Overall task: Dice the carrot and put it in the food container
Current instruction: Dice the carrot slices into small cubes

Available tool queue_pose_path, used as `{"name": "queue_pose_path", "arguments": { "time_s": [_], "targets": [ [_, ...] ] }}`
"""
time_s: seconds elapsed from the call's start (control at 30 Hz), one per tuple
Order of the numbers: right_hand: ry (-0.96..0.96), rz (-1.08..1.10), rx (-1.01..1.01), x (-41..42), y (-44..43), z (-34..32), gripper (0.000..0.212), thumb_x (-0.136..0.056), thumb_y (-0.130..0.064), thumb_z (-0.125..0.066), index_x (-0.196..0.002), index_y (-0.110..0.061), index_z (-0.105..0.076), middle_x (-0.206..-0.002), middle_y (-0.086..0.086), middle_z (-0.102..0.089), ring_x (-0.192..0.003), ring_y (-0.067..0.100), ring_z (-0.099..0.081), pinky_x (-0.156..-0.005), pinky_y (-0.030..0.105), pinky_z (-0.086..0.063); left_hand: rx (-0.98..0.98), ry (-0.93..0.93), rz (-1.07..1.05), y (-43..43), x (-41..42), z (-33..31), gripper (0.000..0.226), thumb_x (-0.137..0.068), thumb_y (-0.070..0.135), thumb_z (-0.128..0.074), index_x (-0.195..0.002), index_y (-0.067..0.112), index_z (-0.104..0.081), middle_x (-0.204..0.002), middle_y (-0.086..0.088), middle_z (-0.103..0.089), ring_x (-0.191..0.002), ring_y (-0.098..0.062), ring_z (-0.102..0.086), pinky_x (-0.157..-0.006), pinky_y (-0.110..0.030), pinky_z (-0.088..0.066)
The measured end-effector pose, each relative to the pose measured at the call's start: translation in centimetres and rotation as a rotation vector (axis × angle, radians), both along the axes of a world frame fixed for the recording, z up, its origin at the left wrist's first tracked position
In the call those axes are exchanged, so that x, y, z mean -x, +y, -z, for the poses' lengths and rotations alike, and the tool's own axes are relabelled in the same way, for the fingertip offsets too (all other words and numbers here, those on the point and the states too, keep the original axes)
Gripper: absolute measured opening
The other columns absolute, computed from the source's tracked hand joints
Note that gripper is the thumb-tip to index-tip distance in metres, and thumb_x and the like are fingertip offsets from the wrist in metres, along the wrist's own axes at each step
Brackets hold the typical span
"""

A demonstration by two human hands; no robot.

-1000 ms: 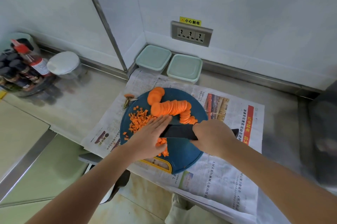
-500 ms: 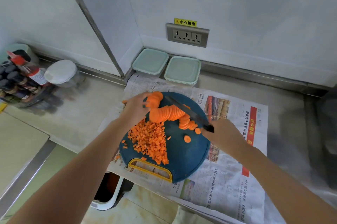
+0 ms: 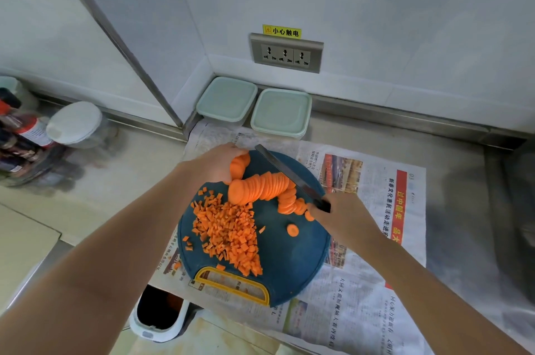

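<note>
1. Orange diced carrot (image 3: pixel 228 233) is heaped on the near-left part of the blue cutting board (image 3: pixel 304 268), pushed aside, I judge, to leave bare board for more cutting.
2. Uncut carrot slices (image 3: pixel 260 187) lie shingled in a curved row across the board's far half, leaning on one another. One loose slice (image 3: pixel 292 230) sits alone near the heap.
3. The left hand (image 3: pixel 217 165) is at the board's far-left edge, curled over a short stack of slices (image 3: pixel 241 163). It seems to be gathering them for the next cut, but the fingertips are hidden behind the carrot, so I cannot tell how firm the hold is.
4. The right hand (image 3: pixel 344 218) is clenched round the handle of the knife (image 3: pixel 285 171). The dark blade points away to the far-left along the back of the row, probably to keep the edge clear of the left hand while it arranges.
5. Two food containers (image 3: pixel 227 100) stand side by side against the wall beyond the board. Both have their lids on and sit well apart from the carrot, and none has gone in yet.
6. Newspaper (image 3: pixel 376 210) is spread under the board, likely to catch strays. A few cubes lie on it at the near-left.
7. By my estimate the dicing is roughly half done. The slices need stacking and cross-cutting before a lid comes off.
</note>
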State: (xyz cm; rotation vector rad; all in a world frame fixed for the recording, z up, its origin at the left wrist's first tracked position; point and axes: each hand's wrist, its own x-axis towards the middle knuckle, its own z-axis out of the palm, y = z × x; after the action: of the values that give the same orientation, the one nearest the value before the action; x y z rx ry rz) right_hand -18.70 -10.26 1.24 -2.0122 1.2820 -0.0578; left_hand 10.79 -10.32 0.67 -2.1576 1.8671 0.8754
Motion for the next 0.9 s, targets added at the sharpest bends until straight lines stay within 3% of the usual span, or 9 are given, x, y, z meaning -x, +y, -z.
{"name": "queue_pose_path", "arguments": {
  "time_s": [0.13, 0.27, 0.4, 0.57, 0.73, 0.9],
  "targets": [
    [0.011, -0.027, 0.000, 0.2, 0.2, 0.3, 0.042, -0.093, -0.039, -0.056, -0.061, -0.012, -0.048, -0.055, 0.005, -0.043, -0.048, 0.014, -0.038, -0.048, 0.026, -0.030, 0.032, -0.081, 0.056, 0.0, -0.6, 0.4, 0.092, -0.067, 0.019, -0.079, -0.147, 0.021, -0.032, -0.147, -0.008, -0.033, -0.135, -0.031, -0.031, -0.109, -0.043, -0.031],
    [-0.001, -0.016, -0.036, 0.3, 0.5, 0.7, 0.045, -0.093, -0.038, -0.056, -0.057, -0.016, -0.041, -0.052, 0.002, -0.039, -0.047, 0.013, -0.036, -0.047, 0.026, -0.027, -0.002, -0.050, 0.069, -0.3, -0.7, 0.5, 0.093, -0.067, 0.018, -0.081, -0.147, 0.017, -0.032, -0.146, -0.007, -0.036, -0.134, -0.029, -0.035, -0.109, -0.039, -0.030],
    [-0.007, -0.001, -0.042, 0.4, 0.7, 0.7, 0.046, -0.094, -0.038, -0.056, -0.056, -0.018, -0.039, -0.050, -0.001, -0.037, -0.045, 0.010, -0.035, -0.043, 0.020, -0.025, -0.057, -0.075, 0.081, -0.8, -0.7, 0.1, 0.102, -0.070, 0.014, -0.080, -0.151, 0.017, -0.020, -0.155, -0.008, -0.023, -0.140, -0.026, -0.025, -0.112, -0.037, -0.023],
    [-0.005, 0.029, -0.028, 0.4, 0.7, 0.7, 0.047, -0.093, -0.039, -0.057, -0.056, -0.016, -0.040, -0.051, 0.000, -0.037, -0.046, 0.011, -0.035, -0.044, 0.021, -0.025, -0.036, -0.084, 0.088, -1.3, -0.5, -0.4, 0.097, -0.061, 0.014, -0.085, -0.144, 0.014, -0.035, -0.136, -0.011, -0.039, -0.123, -0.028, -0.043, -0.102, -0.036, -0.037],
    [-0.022, 0.051, -0.033, 0.4, 1.0, 0.9, 0.048, -0.093, -0.038, -0.058, -0.055, -0.016, -0.039, -0.049, -0.001, -0.036, -0.045, 0.010, -0.034, -0.043, 0.019, -0.024, 0.084, -0.038, -0.077, 0.4, -0.9, -0.1, 0.056, -0.067, 0.023, -0.082, -0.113, 0.014, -0.052, -0.106, -0.001, -0.054, -0.102, -0.022, -0.053, -0.078, -0.028, -0.038],
    [-0.038, 0.055, -0.035, -0.1, 1.2, 1.3, 0.047, -0.093, -0.039, -0.057, -0.057, -0.015, -0.039, -0.050, 0.000, -0.036, -0.045, 0.010, -0.034, -0.041, 0.018, -0.025, 0.170, 0.055, -0.351, 3.6, 0.0, 0.0, 0.050, -0.082, 0.017, -0.069, -0.127, 0.012, -0.048, -0.106, -0.005, -0.055, -0.092, -0.019, -0.052, -0.075, -0.029, -0.039]
  ]
}}
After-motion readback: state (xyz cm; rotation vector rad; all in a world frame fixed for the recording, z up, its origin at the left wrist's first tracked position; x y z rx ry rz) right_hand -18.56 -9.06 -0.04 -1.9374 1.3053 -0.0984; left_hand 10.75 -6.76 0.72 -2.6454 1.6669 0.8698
